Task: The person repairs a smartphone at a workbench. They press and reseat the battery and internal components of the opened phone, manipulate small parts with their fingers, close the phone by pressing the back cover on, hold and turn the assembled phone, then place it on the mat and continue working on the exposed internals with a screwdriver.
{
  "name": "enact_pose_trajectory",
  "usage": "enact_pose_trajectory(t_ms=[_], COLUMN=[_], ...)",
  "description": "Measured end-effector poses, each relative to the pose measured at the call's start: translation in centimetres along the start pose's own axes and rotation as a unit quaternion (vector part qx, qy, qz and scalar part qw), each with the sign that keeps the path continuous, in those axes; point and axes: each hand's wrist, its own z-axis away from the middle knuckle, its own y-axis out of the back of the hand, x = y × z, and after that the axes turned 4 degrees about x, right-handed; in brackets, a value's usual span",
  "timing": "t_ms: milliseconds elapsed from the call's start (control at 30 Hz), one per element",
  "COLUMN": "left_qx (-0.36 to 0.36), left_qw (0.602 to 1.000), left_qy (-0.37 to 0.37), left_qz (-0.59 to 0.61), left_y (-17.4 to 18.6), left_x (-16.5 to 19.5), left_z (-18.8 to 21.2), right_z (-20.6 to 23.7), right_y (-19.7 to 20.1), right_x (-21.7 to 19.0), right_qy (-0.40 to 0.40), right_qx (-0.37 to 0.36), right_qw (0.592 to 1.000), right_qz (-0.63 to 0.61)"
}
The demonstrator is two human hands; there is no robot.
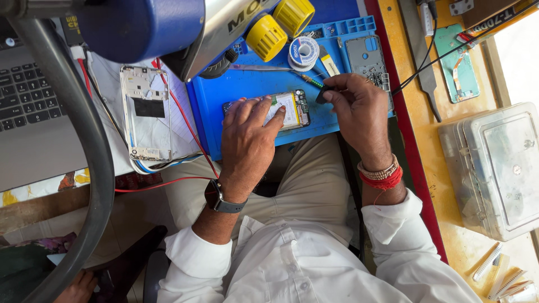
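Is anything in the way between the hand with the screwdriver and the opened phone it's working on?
Nothing visible is. The right hand holds a small screwdriver just beside the opened phone on the blue mat. The left hand rests on the phone's other end, away from the tool.

The left hand [250,126] presses flat on an opened smartphone [289,109] lying near the front edge of a blue repair mat [247,84]. The right hand [356,106] pinches a small screwdriver [314,84] just beside the phone's right end. A white phone frame [145,115] lies left of the mat.
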Motion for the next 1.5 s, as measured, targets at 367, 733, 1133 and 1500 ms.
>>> enact_pose_trajectory(t_ms=[367,733,1133,1500], left_qx=[-0.005,-0.008,0.002,0.004], left_qw=[1.0,1.0,1.0,1.0], left_qy=[-0.014,-0.008,-0.013,-0.01], left_qz=[-0.005,0.0,-0.001,0.0], left_y=[0.3,0.0,-0.1,-0.3], left_x=[0.2,0.0,-0.2,-0.4], left_z=[-0.2,0.0,0.1,0.2], right_z=[-1.6,0.4,-0.1,-0.3], right_y=[-1.7,0.0,-1.2,-1.4], right_x=[0.1,0.9,0.8,1.8], right_qy=[0.099,-0.084,-0.065,-0.044], right_qx=[0.05,-0.033,-0.113,-0.103], right_qw=[0.994,0.991,0.99,0.993], right_qz=[0.022,-0.096,-0.047,-0.043])
